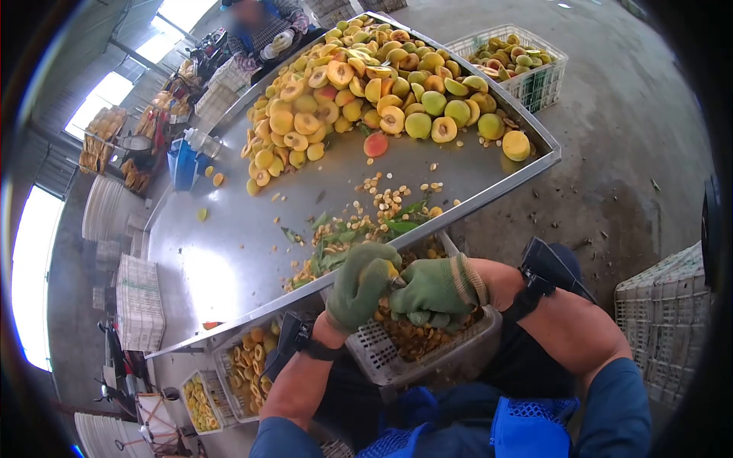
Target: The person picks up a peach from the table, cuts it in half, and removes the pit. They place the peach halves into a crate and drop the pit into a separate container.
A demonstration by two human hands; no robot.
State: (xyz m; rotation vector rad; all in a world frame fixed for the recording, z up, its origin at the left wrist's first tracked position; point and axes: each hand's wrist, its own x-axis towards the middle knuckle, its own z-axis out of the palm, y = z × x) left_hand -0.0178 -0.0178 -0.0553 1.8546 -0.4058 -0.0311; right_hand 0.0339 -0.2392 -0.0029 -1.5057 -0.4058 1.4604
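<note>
Both my hands wear green work gloves and meet just past the table's near edge. My left hand (362, 285) is closed around a yellow peach (392, 270), of which only a small part shows. Close against it, my right hand (437, 288) is closed on a small metal-tipped tool (398, 282); the fingers hide most of it. Below my hands a white plastic crate (382, 356) holds many brown pits and scraps. Peaches, whole and halved, form a large heap (328, 99) on the metal table (252, 221). Loose pits (389, 200) and green leaves (402, 226) lie nearer to me.
A crate of peaches (565, 64) stands beyond the table's right edge. Two crates with halves stand at lower left, one being a white crate (219, 397). Stacked crates (663, 320) rise at right. A blue container (183, 164) and a person with gloved hands (276, 44) are across the table.
</note>
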